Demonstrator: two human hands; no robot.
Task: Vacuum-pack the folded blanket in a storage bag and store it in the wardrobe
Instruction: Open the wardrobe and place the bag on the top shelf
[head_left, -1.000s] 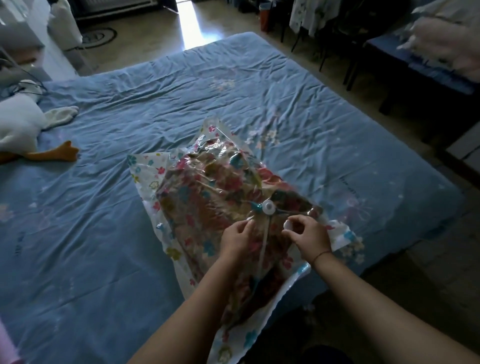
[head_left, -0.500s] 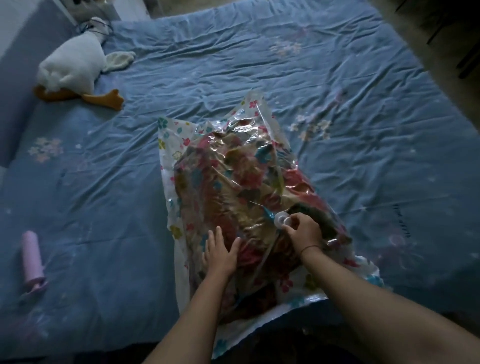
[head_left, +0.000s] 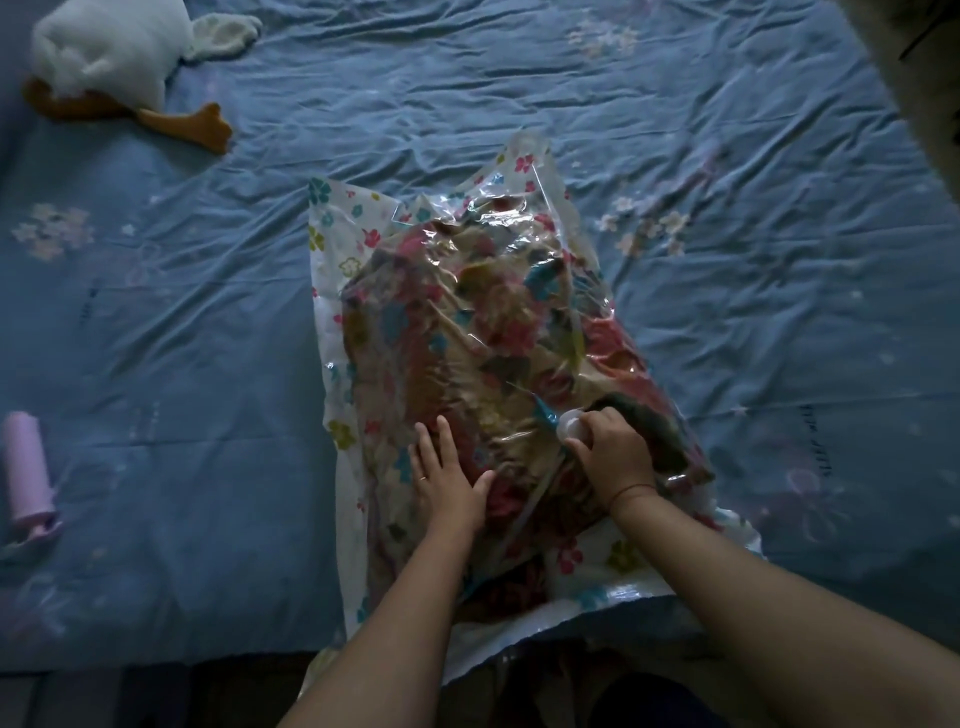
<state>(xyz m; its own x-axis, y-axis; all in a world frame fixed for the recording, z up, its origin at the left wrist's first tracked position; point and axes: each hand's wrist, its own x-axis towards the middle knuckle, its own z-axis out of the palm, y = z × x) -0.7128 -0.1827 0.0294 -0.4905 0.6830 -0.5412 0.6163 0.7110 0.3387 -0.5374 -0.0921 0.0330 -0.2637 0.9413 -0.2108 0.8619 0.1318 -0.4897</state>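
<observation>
Blue bedsheet (head_left: 208, 322) under storage bag (head_left: 358, 218), left hand (head_left: 448, 486) flat, fingers (head_left: 442, 436) spread, right hand (head_left: 615, 460) fingers pinching valve cap (head_left: 571, 423).

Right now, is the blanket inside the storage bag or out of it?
Inside: the floral blanket shows through the clear storage bag, whose plastic wrinkles over it.

Head cam, looking steeply down, close over bed (head_left: 208, 322)

txt: none legible | dark marks (head_left: 822, 441) on bedsheet (head_left: 727, 156): too blurry
</observation>
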